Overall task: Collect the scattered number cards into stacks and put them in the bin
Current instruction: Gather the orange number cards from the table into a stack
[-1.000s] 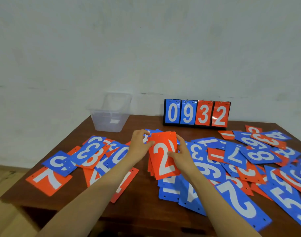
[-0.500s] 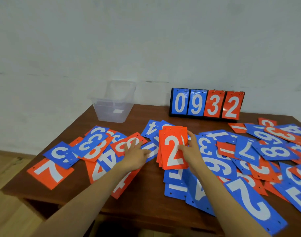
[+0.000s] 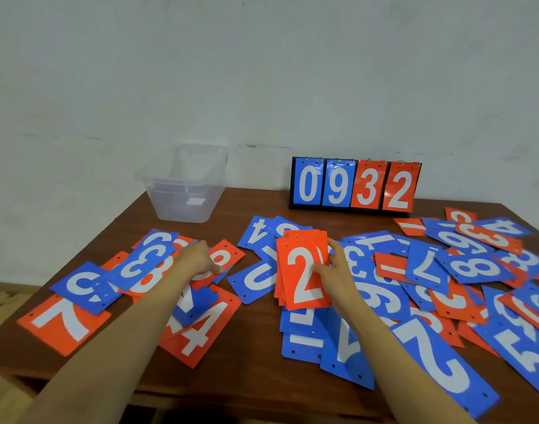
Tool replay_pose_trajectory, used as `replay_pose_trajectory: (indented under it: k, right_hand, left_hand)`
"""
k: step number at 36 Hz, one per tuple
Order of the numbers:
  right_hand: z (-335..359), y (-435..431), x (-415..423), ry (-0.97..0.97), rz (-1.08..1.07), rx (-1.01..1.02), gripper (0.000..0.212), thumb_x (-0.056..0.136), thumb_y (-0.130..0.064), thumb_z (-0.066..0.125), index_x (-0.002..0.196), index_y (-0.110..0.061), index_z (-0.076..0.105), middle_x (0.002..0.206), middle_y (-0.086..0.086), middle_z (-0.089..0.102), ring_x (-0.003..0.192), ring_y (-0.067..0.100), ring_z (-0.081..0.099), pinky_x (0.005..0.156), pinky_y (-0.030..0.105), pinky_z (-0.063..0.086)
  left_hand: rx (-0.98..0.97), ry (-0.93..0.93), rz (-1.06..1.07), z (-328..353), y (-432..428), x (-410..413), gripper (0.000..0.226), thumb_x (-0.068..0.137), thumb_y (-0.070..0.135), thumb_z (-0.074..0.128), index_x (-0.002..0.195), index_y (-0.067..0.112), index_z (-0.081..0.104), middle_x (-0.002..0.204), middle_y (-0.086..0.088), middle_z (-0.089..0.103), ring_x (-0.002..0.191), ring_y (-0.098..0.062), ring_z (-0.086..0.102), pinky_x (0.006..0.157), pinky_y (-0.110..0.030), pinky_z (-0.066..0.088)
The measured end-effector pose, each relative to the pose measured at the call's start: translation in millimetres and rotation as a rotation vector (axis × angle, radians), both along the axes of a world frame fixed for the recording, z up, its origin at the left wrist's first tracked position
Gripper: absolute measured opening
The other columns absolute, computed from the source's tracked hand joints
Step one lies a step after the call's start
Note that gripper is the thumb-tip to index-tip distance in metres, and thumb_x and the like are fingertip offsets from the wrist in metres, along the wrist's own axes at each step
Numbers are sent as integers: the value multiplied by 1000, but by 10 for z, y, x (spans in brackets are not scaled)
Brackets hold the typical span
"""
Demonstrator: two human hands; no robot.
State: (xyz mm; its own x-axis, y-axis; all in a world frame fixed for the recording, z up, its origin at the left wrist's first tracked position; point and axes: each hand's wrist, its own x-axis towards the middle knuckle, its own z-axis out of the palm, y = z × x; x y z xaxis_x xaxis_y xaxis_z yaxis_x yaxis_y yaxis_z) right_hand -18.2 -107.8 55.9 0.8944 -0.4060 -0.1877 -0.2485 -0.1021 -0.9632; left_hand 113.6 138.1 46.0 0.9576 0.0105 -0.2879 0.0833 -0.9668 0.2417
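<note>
R hand (image 3: 335,272) gripped a stack of red cards (image 3: 303,270), "2" on top, above mid table (image 3: 250,371). L hand (image 3: 198,260) lay on a loose red card (image 3: 228,255) just left of it; can't tell if it gripped. Other cards (image 3: 473,267) lay scattered both sides. Clear bin (image 3: 182,206) stood at back left, well apart from both hands.

The table (image 3: 256,371) is dark reddish-brown wood with a smooth, faintly shiny finish. The bin (image 3: 182,191) at far left is clear, slightly frosted plastic. The scattered number cards (image 3: 201,328) look like thin, smooth plastic sheet, orange or blue with matt white digits. The scoreboard (image 3: 354,186) at the far side has glossy cards on small metal rings (image 3: 367,161). The wall (image 3: 262,71) behind is matt, slightly rough plaster.
</note>
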Motion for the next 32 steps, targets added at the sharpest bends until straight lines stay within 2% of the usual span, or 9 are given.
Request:
replay_pose_trajectory:
  k: [6, 10, 13, 16, 19, 22, 25, 28, 32]
  right_hand:
    - [-40, 49, -4, 16, 12, 22, 59, 95, -6, 49, 141, -33, 25, 139, 6, 45, 110, 22, 56, 59, 23, 50]
    - [-40, 73, -27, 9, 33, 19, 58, 95, -5, 48, 141, -32, 25, 138, 6, 45, 100, 16, 54, 57, 21, 50]
    - [-30, 80, -57, 1, 40, 15, 57, 95, -6, 48, 141, -31, 26, 137, 5, 46, 91, 11, 54, 53, 19, 48]
    - [-5, 82, -92, -1, 41, 8, 57, 95, -6, 48, 141, -31, 26, 138, 6, 45, 97, 15, 55, 57, 21, 50]
    - [27, 77, -128, 5, 35, 3, 57, 95, -5, 47, 141, -32, 25, 139, 7, 45, 110, 23, 57, 61, 23, 51]
    - [49, 61, -161, -2, 34, 0, 57, 95, -5, 46, 140, -33, 25, 139, 7, 45, 107, 21, 57, 62, 25, 51]
    - [69, 61, -191, -14, 27, 2, 57, 95, -4, 47, 140, -31, 26, 139, 7, 45, 103, 19, 56, 59, 23, 50]
    - [77, 69, -219, -14, 23, -12, 56, 95, -4, 46, 140, -31, 26, 140, 7, 43, 114, 25, 55, 61, 24, 49]
    - [92, 78, -269, -21, 17, 4, 56, 96, -4, 43, 141, -31, 25, 139, 8, 44, 113, 23, 54, 59, 22, 49]
  left_hand:
    - [117, 56, 61, 19, -19, -19, 80, 73, 54, 71, 136, 15, 41, 144, -13, 38, 136, -34, 29, 110, -49, 27]
    - [110, 46, 121, 5, -14, -69, 87, 72, 56, 72, 138, 12, 37, 153, -20, 18, 141, -38, 18, 113, -49, 24]
    - [83, 58, 110, 29, 2, -99, 96, 71, 57, 72, 143, 11, 28, 151, -17, 24, 137, -36, 29, 111, -47, 31]
    - [116, 74, 128, 67, -11, -126, 99, 70, 58, 72, 144, 12, 25, 152, -16, 25, 138, -36, 27, 112, -49, 25]
    - [126, -10, 126, 84, -22, -158, 75, 78, 46, 71, 137, 12, 39, 141, -13, 42, 131, -32, 40, 108, -46, 31]
    - [26, -139, 98, 87, -6, -189, 42, 91, 24, 59, 130, 9, 50, 124, -11, 59, 112, -25, 57, 93, -35, 46]
    - [-99, -234, 79, 129, 13, -270, 28, 94, 18, 52, 120, 6, 55, 119, -15, 61, 105, -28, 60, 86, -35, 50]
    - [-227, -347, 80, 197, 15, -332, 24, 94, 18, 49, 114, 5, 55, 116, -16, 60, 101, -30, 59, 84, -40, 51]
    - [-531, -386, 73, 446, -118, -591, 26, 97, 23, 45, 118, 10, 54, 114, -8, 63, 102, -27, 61, 86, -40, 51]
